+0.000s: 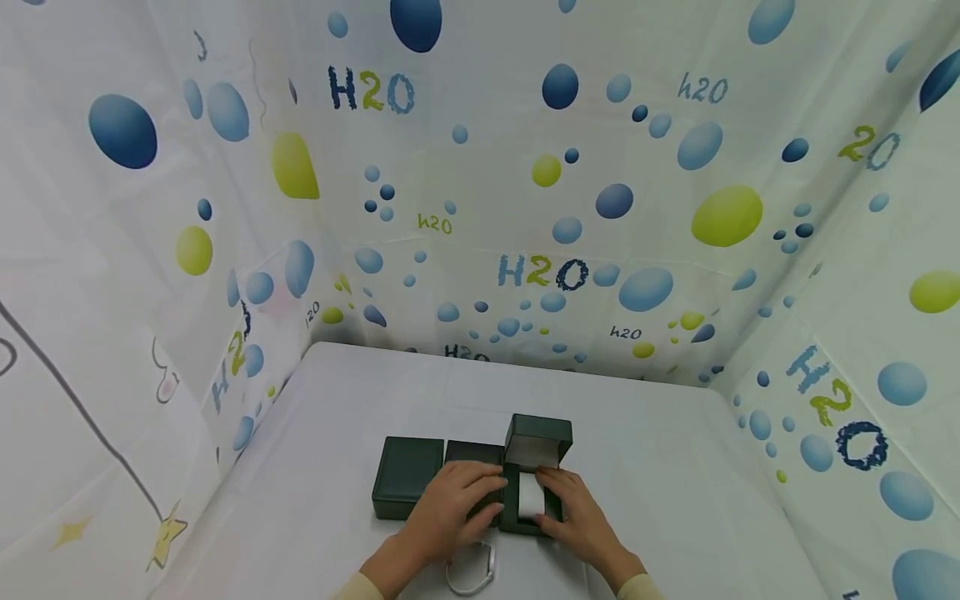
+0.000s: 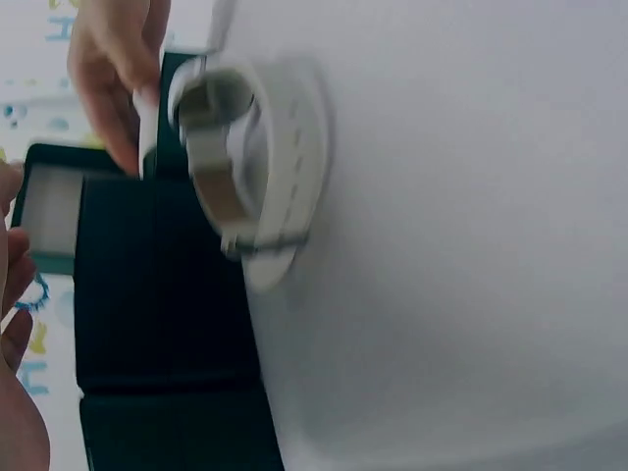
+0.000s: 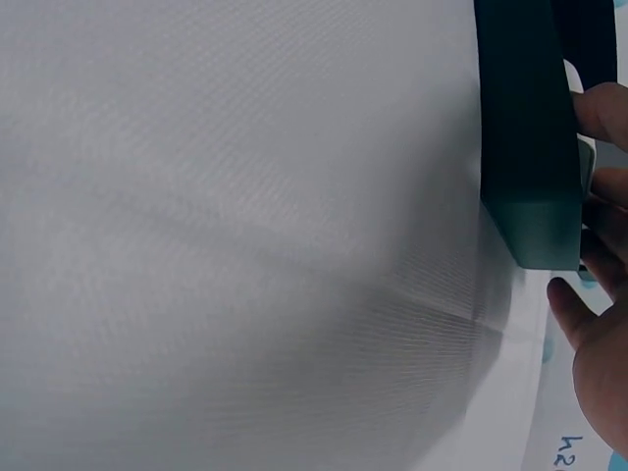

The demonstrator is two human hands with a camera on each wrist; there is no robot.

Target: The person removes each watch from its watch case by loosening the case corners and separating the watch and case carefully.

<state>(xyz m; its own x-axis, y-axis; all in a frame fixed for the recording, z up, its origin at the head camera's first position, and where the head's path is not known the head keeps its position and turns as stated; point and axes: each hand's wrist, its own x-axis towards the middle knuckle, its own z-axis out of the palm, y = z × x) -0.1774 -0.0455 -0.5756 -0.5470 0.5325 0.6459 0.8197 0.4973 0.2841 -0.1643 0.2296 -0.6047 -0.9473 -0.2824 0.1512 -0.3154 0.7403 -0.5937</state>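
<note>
A dark green box point(image 1: 542, 477) stands with its lid raised, and a white cushion point(image 1: 532, 497) sits inside. My right hand point(image 1: 581, 517) reaches into it, thumb at the cushion's near end and fingers at its far end, gripping it. My left hand point(image 1: 453, 508) hovers over the middle green box point(image 1: 474, 452), fingers loosely bent and thumb apart, holding nothing. In front of the boxes lies a watch with a white strap point(image 2: 299, 147), its strap fastened in a loop.
Another closed green box point(image 1: 408, 479) stands at the left of the row, beside the middle one. The white tabletop point(image 1: 420, 383) is bounded at the back and sides by a printed curtain point(image 1: 480, 183) with blue and lime drops.
</note>
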